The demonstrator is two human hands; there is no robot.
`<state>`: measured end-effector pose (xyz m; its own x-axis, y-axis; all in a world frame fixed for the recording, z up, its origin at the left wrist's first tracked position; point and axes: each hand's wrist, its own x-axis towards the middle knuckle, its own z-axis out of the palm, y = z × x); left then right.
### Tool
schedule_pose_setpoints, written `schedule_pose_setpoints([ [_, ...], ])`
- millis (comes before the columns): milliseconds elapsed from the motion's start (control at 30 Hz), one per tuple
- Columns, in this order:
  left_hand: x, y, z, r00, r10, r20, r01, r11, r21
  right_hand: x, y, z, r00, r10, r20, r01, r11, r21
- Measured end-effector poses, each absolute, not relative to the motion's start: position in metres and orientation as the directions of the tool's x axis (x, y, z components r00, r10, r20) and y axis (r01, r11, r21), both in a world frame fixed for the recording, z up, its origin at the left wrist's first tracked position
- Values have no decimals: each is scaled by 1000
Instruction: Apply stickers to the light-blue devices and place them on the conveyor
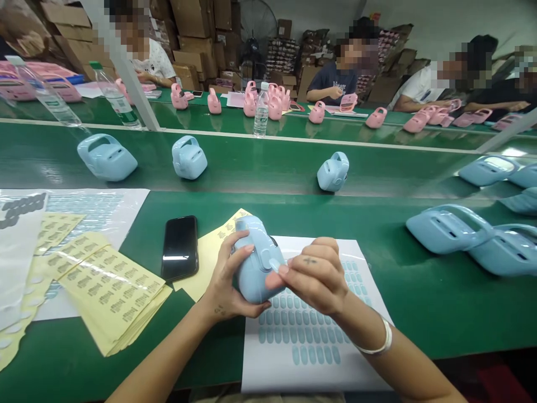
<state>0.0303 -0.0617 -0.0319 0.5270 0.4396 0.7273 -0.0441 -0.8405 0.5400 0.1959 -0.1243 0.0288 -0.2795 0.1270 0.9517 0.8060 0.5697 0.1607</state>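
My left hand (229, 277) is wrapped round a glossy light-blue plastic device with a handle (258, 280), tilted above the table. My right hand (316, 274) pinches a small pale-blue oval sticker (274, 265) between thumb and forefinger, close against the device's handle side. From this view I cannot tell how much of the sticker touches the plastic. Under both hands lies a white sheet (268, 364) with rows of similar pale-blue oval stickers. A yellow label sheet (205, 260) lies partly behind my left hand.
A black phone (180, 246) lies left of my hands, near stacked yellow label sheets (113, 285). More blue devices (440, 229) stand at the right and along the green belt (260, 168). Beyond are water bottles (260, 115), pink devices (274, 106) and several people.
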Motion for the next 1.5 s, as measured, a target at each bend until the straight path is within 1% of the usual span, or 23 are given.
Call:
schedule_pose_setpoints([
  [33, 30, -62, -32, 531, 429, 731, -44, -847, 529, 196, -124, 27, -315, 121, 941, 805, 559, 198],
  [100, 30, -62, -31, 534, 413, 738, -44, -858, 512, 198, -123, 25, -352, 129, 927, 801, 554, 227],
  [200, 29, -62, -31, 539, 405, 739, -34, -866, 499, 200, -120, 23, -358, 132, 924, 799, 555, 230],
  [267, 29, -62, -30, 544, 405, 735, -24, -868, 497, 200, -118, 22, -359, 112, 927, 785, 574, 234],
  [400, 29, -62, -29, 549, 402, 733, -19, -870, 492, 199, -115, 22, -373, 107, 922, 748, 623, 230],
  [500, 27, -62, -28, 548, 402, 733, -16, -871, 490, 198, -115, 22, -378, 144, 915, 752, 624, 212],
  [600, 26, -62, -27, 545, 400, 737, 7, -881, 472, 197, -117, 23, -355, 191, 915, 759, 630, 164],
  [667, 25, -61, -25, 540, 397, 742, 32, -891, 454, 195, -118, 25, -343, 241, 908, 759, 640, 117],
  [733, 24, -61, -24, 535, 392, 748, 56, -900, 432, 195, -119, 28, -331, 328, 885, 753, 657, 38],
  [833, 24, -60, -21, 527, 379, 761, 76, -912, 402, 195, -119, 34, -302, 471, 829, 728, 675, -118],
  [933, 23, -59, -20, 528, 363, 767, 87, -922, 377, 198, -117, 40, -231, 600, 766, 707, 644, -291],
  [1033, 23, -58, -19, 537, 353, 767, 95, -928, 360, 202, -113, 47, -183, 734, 654, 658, 585, -474],
  [1133, 23, -57, -19, 536, 344, 771, 90, -931, 353, 205, -111, 52, -198, 838, 508, 612, 511, -604],
  [1267, 23, -56, -19, 538, 337, 773, 92, -935, 343, 207, -107, 57, -252, 926, 280, 581, 376, -722],
  [1367, 24, -57, -20, 549, 342, 763, 94, -932, 350, 208, -104, 60, -332, 938, 97, 563, 280, -778],
  [1433, 26, -58, -22, 555, 352, 753, 87, -925, 369, 210, -103, 62, -367, 930, 27, 568, 247, -785],
  [1500, 27, -58, -24, 558, 384, 736, 56, -902, 428, 214, -101, 62, -406, 914, -11, 575, 246, -780],
])
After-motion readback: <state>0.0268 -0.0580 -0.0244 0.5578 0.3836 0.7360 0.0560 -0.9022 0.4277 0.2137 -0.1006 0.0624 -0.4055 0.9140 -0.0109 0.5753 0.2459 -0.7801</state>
